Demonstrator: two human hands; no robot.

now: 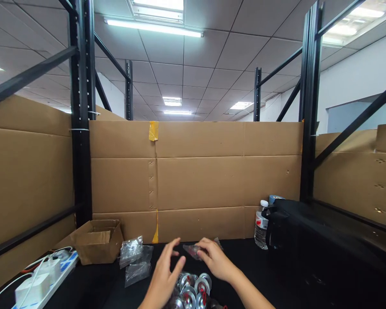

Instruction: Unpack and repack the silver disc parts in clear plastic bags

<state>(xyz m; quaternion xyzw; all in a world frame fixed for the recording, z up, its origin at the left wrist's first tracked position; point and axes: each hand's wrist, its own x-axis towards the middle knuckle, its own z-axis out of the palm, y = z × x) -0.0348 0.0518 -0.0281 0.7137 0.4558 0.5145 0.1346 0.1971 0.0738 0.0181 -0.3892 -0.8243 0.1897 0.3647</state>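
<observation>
My right hand pinches a small clear plastic bag, with another edge of clear film showing behind its fingers. I cannot make out what the bag contains. My left hand is just to the left, its thumb and fingers spread and nothing between them. Below and between both hands lies a cluster of shiny silver round pieces with red bits on them, cut off by the bottom edge of the view. Several clear plastic bags rest on the black table surface to the left of my left hand.
An open cardboard box and a white power strip with plugs stand at the left. On the right are a water bottle and a large black bag. Cardboard panels and dark metal posts enclose the table.
</observation>
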